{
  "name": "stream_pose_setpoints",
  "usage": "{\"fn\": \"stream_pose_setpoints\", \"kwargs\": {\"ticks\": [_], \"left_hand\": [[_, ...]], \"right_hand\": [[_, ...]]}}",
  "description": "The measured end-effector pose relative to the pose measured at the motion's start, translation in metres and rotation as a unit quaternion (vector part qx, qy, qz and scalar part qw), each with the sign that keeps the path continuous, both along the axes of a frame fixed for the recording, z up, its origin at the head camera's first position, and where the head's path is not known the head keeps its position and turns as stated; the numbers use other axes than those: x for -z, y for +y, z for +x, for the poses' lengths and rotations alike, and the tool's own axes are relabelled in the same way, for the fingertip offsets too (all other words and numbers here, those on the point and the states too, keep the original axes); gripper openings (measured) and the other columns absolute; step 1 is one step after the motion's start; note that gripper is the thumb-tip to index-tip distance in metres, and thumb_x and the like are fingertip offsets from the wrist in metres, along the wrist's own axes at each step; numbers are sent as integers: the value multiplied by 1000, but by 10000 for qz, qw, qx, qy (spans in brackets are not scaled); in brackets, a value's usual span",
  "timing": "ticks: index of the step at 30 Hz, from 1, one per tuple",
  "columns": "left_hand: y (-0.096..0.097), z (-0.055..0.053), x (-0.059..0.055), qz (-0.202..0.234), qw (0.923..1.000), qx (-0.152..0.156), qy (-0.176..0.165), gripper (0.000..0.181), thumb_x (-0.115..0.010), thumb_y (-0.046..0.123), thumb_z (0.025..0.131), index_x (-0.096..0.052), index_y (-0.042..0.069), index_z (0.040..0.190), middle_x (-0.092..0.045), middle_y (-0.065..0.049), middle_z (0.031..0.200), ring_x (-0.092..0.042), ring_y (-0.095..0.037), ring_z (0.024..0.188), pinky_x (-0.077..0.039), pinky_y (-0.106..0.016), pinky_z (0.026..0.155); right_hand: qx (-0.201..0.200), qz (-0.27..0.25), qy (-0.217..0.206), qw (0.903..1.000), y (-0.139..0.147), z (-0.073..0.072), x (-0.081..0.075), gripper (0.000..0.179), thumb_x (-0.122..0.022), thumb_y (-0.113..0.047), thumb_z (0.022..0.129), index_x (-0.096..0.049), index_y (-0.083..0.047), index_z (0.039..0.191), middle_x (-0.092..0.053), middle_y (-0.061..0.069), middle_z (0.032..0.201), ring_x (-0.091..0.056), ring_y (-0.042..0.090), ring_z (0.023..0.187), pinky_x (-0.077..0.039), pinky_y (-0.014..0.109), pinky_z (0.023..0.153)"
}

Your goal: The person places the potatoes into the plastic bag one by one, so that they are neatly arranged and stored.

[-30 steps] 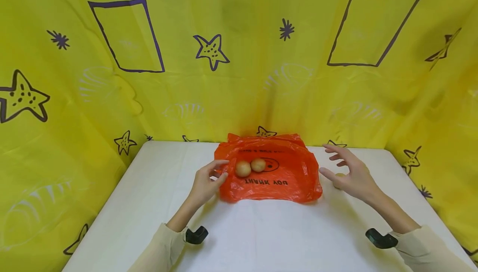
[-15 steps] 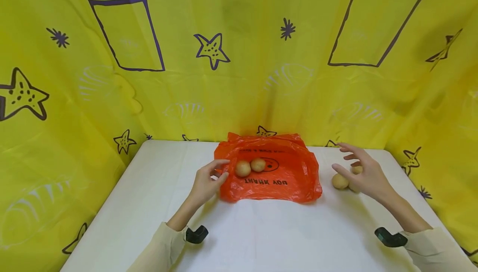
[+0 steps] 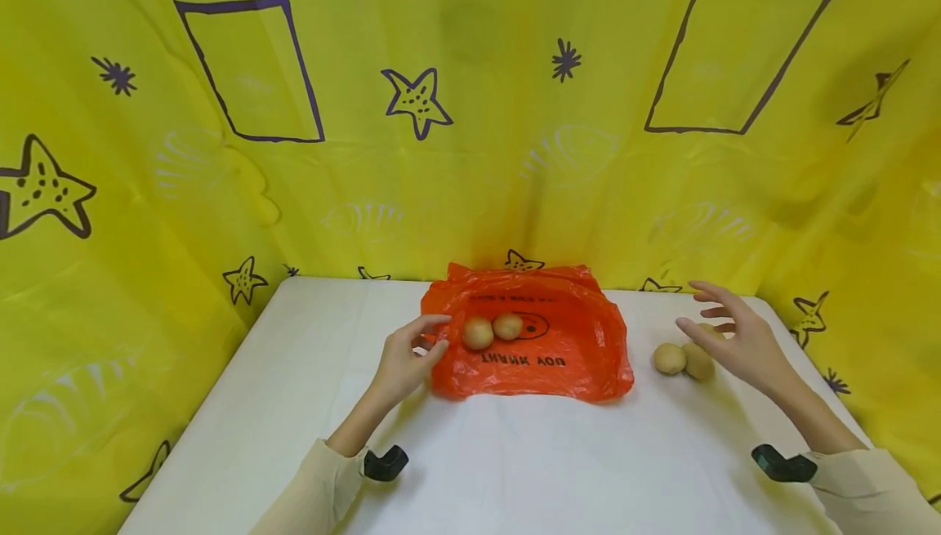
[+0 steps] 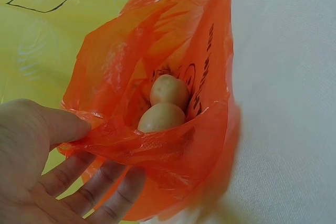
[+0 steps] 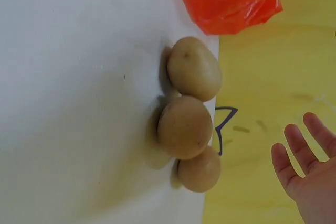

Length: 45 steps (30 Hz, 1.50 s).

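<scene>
An orange-red plastic bag [image 3: 581, 347] with dark lettering lies on its side, its mouth spread wide. Two potatoes [image 4: 163, 117] rest touching inside it. At the bag's left edge, my left hand [image 3: 407, 355] pinches the rim, thumb inside and fingers behind the plastic. My right hand [image 3: 742, 347] is raised beside the bag's right side, fingers apart and holding nothing. Three more potatoes [image 5: 185, 127] sit in a touching row on the table near that hand; in the head view the hand partly covers the farthest one.
A white-covered table [image 3: 529, 461] carries everything. Yellow curtains [image 3: 485, 192] printed with starfish and frames hang behind it and along both sides. Dark wrist cameras [image 3: 385, 463] are strapped at both cuffs.
My right hand has moved right, away from the bag, uncovering the potatoes on the table. The left hand keeps its hold on the rim, and the bag stays put.
</scene>
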<state>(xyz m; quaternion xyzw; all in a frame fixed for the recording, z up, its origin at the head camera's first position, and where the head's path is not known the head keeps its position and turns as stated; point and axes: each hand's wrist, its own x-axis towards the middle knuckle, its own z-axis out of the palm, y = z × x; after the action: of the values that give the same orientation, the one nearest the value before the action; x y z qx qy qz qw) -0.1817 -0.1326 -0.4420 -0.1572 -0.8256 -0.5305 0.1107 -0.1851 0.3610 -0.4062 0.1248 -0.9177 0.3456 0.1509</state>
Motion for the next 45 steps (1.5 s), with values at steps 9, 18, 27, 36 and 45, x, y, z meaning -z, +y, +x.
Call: {"fn": "stream_pose_setpoints", "kwargs": {"ticks": [9,18,27,36,45], "left_hand": [[-2,0,3,1,10000,2,-41,33,-72,-2,92,-72,10,123,-73,-8,102,-66,-20,75,-56,-23,66],[-1,1,0,-15,10000,-21,-36,34,-72,-2,92,-72,11,123,-72,-9,102,-66,-22,77,-56,-23,66],[-1,0,-1,29,10000,-22,-28,35,-72,-3,91,-72,10,123,-72,-9,101,-66,-21,77,-56,-23,66],[0,0,1,86,10000,-6,-44,34,-72,-4,91,-72,9,122,-71,-9,99,-66,-22,76,-56,-22,64],[1,0,4,40,9999,-21,-145,34,-72,-3,92,-72,10,123,-72,-9,101,-65,-20,75,-55,-22,63]], "right_hand": [[154,29,-305,9994,20,-10,7,64,-71,-26,98,-44,-5,152,-56,31,134,-58,49,108,-41,7,71],[201,100,-596,9980,34,-16,14,62,-68,-30,100,-45,-2,150,-53,35,136,-57,55,110,-48,17,67],[264,239,-665,9972,42,-21,20,59,-68,-31,100,-48,0,147,-55,33,135,-59,56,108,-50,22,68],[63,422,-1025,9938,55,-30,32,60,-67,-29,101,-46,2,148,-49,39,137,-59,57,109,-55,31,75],[-274,477,-1910,9800,65,-32,36,61,-59,-29,105,-37,3,152,-42,46,139,-50,60,119,-56,53,84]]}}
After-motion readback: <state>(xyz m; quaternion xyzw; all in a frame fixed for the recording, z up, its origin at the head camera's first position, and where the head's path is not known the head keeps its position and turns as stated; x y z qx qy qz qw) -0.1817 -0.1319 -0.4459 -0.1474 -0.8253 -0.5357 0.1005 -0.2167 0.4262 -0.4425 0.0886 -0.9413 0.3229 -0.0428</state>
